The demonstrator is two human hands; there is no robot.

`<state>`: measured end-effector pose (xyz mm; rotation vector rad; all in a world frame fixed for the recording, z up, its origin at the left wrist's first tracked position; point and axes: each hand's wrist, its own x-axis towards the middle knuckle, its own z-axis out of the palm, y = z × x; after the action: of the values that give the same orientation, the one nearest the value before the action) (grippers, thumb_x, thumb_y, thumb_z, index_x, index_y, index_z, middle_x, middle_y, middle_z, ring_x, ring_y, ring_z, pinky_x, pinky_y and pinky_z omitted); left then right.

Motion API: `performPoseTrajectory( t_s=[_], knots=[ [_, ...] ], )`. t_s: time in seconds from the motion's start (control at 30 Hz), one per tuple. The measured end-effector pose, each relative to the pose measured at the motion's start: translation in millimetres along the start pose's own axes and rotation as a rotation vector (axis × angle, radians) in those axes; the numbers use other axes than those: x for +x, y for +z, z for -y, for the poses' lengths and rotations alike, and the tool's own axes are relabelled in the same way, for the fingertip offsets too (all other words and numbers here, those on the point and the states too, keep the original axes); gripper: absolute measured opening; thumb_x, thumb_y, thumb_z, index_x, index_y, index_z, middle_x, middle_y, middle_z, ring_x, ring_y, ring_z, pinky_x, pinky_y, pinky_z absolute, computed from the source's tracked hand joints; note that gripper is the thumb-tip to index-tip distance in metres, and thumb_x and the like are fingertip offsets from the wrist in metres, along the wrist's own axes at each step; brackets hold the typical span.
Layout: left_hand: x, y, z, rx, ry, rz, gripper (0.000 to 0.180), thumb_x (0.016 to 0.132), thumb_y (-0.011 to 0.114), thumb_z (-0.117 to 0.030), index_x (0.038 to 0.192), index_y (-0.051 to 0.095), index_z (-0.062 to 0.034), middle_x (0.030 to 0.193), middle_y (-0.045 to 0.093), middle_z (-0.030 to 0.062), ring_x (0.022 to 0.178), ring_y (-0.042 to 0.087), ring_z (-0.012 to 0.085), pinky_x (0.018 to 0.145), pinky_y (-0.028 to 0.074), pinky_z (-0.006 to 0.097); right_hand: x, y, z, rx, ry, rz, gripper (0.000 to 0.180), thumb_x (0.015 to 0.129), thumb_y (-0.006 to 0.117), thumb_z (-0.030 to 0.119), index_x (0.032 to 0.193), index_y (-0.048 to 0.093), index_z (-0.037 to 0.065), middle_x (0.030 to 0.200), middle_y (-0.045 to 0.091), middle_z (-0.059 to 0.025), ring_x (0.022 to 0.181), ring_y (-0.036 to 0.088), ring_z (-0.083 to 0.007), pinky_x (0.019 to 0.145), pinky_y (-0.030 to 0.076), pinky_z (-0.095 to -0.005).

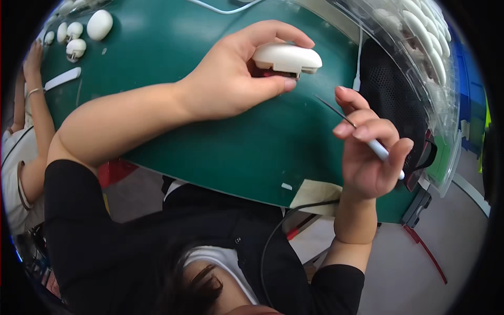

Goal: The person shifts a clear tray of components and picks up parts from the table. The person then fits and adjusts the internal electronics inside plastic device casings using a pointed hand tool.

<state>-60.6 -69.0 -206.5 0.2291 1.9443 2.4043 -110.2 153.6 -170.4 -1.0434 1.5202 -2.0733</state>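
Left hand pinches domed white housing (presumably baring its underside); at its five o'clock, right hand pinches screwdriver.

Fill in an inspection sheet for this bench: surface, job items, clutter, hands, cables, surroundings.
Surface: green tabletop, with a small white scrap near the front edge.
Job items: white rounded housing, dark and metallic bits at its underside; white-handled tool with a thin metal shaft, probably a screwdriver, tip apart from the housing.
Clutter: large white oval shell, smaller white rounded pieces and white strip, far left; beige sheet at the front edge.
Left hand: grips the housing.
Right hand: holds the tool.
Cables: white cable at the far side; white cable with plug, right; black cord crossing the black shirt.
Surroundings: co-worker's arm, left; clear plastic trays, right.
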Motion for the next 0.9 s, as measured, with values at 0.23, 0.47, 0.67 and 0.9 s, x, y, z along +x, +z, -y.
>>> performPoseTrajectory(
  t_s=[0.23, 0.47, 0.67, 0.9],
  knots=[
    [-2, -6, 15, 0.109, 0.118, 0.019, 0.047, 0.08, 0.057, 0.009, 0.123, 0.048, -0.005, 0.115, 0.053, 0.0057, 0.105, 0.053, 0.0135, 0.084, 0.046, 0.025, -2, -10, -26, -0.007, 0.062, -0.023, 0.032, 0.095, 0.033, 0.023, 0.089, 0.054, 0.0, 0.069, 0.061, -0.0167, 0.093, 0.059, -0.0332, 0.1, 0.031, -0.0522],
    [-8, 0, 11, 0.141, 0.129, -0.006, 0.038, 0.075, 0.066, 0.0, 0.111, 0.058, -0.0069, 0.106, 0.059, 0.0036, 0.099, 0.057, 0.0128, 0.085, 0.048, 0.026, -7, -6, -28, 0.043, 0.076, -0.049, 0.03, 0.094, 0.033, 0.019, 0.086, 0.054, 0.0, 0.065, 0.06, -0.016, 0.07, 0.063, -0.0267, 0.099, 0.034, -0.0548],
    [-9, -2, 8, 0.14, 0.111, 0.057, 0.044, 0.074, 0.07, 0.003, 0.114, 0.055, -0.0037, 0.11, 0.057, 0.0051, 0.098, 0.057, 0.012, 0.079, 0.049, 0.023, -2, -2, -27, -0.019, 0.09, -0.054, 0.03, 0.094, 0.033, 0.018, 0.085, 0.055, -0.001, 0.066, 0.061, -0.0166, 0.071, 0.063, -0.0272, 0.098, 0.035, -0.0536],
    [-6, -3, 9, 0.183, 0.156, 0.069, 0.043, 0.074, 0.069, 0.003, 0.114, 0.055, -0.0041, 0.11, 0.057, 0.0045, 0.098, 0.057, 0.0111, 0.078, 0.049, 0.023, -5, -1, -32, -0.032, 0.094, -0.034, 0.032, 0.095, 0.034, 0.02, 0.087, 0.056, -0.001, 0.069, 0.062, -0.0176, 0.083, 0.062, -0.0313, 0.096, 0.037, -0.0504]
  ],
)
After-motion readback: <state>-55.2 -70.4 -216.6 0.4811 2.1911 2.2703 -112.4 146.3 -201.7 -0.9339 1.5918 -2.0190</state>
